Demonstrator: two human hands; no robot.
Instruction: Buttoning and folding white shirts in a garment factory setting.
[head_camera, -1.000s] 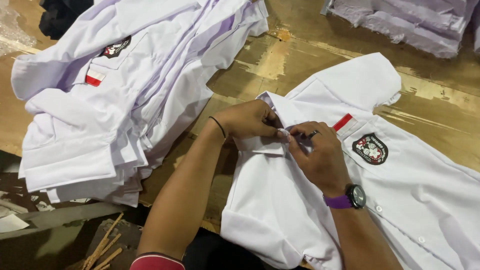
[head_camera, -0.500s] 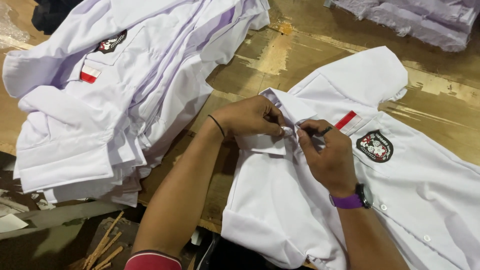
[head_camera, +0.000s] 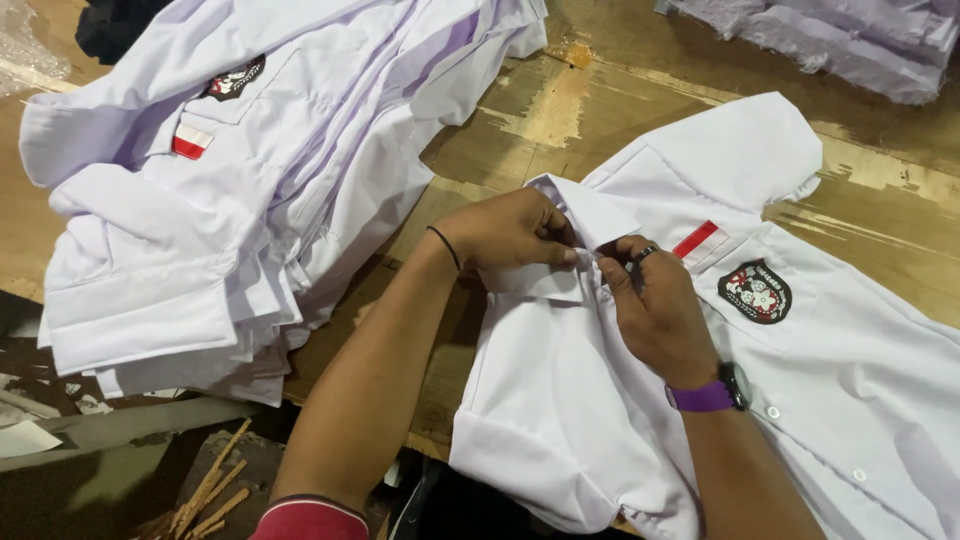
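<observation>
White short-sleeved cotton shirt (head_camera: 600, 440) with a small red-and-white strip and a dark round chest badge lies flat, front up, on the worn wooden table (head_camera: 560, 110), with its collar pointing toward the pile on the left. Near its collar, the left hand (head_camera: 510, 232) pinches the white collar fabric, fingers closed on the cloth, a thin black band on its wrist. The right hand (head_camera: 655, 310), with a purple wristwatch (head_camera: 715, 392), presses against it at the same place; its fingers are curled on the collar edge and seem to hold a small dark thing, but I cannot tell what it is. Compared with a second before, both hands are almost in the same place on the collar, only the fingers sit closer together, so the work on the collar is continuing. Farther left lies a thick stack of the same white shirts (head_camera: 230, 190), and at the far edge a second pale folded pile (head_camera: 830, 40).
</observation>
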